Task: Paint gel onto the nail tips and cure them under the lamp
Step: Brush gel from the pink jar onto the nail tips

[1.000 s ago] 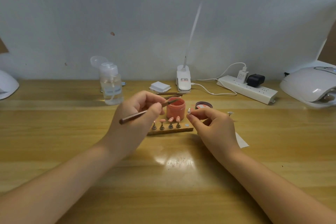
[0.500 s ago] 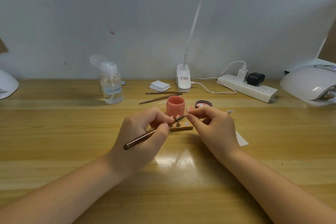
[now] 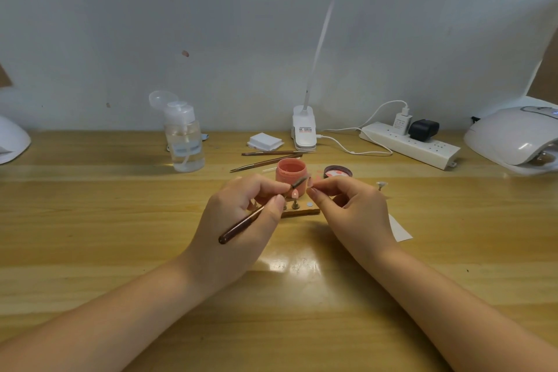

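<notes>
My left hand [image 3: 241,220] grips a thin brown gel brush [image 3: 256,214], its tip raised toward a small nail tip [image 3: 311,182]. My right hand [image 3: 350,208] pinches that nail tip between thumb and forefinger, just in front of the open pink gel jar [image 3: 291,174]. Below the hands lies a wooden holder strip [image 3: 302,212] with nail tips on small stands [image 3: 295,198], partly hidden by my left hand. The white curing lamp [image 3: 513,139] sits at the far right.
The jar's lid [image 3: 337,172] lies right of the jar. Two spare brushes [image 3: 265,158], a pad stack [image 3: 265,141], a pump bottle [image 3: 184,139], a clip lamp base [image 3: 304,131] and a power strip [image 3: 410,143] stand behind. A white paper [image 3: 400,228] lies right of my right hand.
My left hand pulled the brush back from the gel jar and lowered it toward me; the brush tip now meets the nail tip held by my right hand, which stayed almost still.
</notes>
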The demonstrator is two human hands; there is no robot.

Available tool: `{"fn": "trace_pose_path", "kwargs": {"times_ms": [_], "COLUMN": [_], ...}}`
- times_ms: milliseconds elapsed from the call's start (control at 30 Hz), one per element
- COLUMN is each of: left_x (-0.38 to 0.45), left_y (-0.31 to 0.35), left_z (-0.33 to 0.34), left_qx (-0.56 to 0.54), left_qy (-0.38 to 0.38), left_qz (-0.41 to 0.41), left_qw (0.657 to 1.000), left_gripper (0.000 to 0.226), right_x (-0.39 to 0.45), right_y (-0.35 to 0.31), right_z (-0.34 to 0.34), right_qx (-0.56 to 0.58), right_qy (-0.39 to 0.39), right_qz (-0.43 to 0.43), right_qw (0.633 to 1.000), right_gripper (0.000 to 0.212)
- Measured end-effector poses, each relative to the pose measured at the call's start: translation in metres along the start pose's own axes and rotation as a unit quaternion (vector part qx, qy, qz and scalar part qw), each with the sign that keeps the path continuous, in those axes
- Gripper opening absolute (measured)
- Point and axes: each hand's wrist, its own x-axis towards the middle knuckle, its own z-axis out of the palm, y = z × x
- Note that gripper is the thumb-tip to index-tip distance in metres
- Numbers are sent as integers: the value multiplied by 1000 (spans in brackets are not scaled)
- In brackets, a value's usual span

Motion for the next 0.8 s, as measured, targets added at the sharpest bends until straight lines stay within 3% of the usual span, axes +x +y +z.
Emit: {"fn": "trace_pose_path", "kwargs": {"times_ms": [167,633,733,800], "left_x": [-2,0,4,16], "left_y": [0,3,8,13], "left_z": [-3,-1,-2,-4], "left_qx": [-14,-14,-78,-142], "left_qy": [5,-3,-11,28], "left_qz": [-12,-30,-62,-90], "left_qw": [1000,999,995,985], "left_gripper": [29,18,18,18], "right_x": [1,1,3,4], "right_y": [0,2,4,5], "right_z": [0,0,1,1], "right_qx": [5,-8,-12,-17], "right_qy": [4,2,13,21], "right_qz": [14,9,26,38], "right_qw": [1000,1000,999,999], "right_gripper": [9,8,7,7]}}
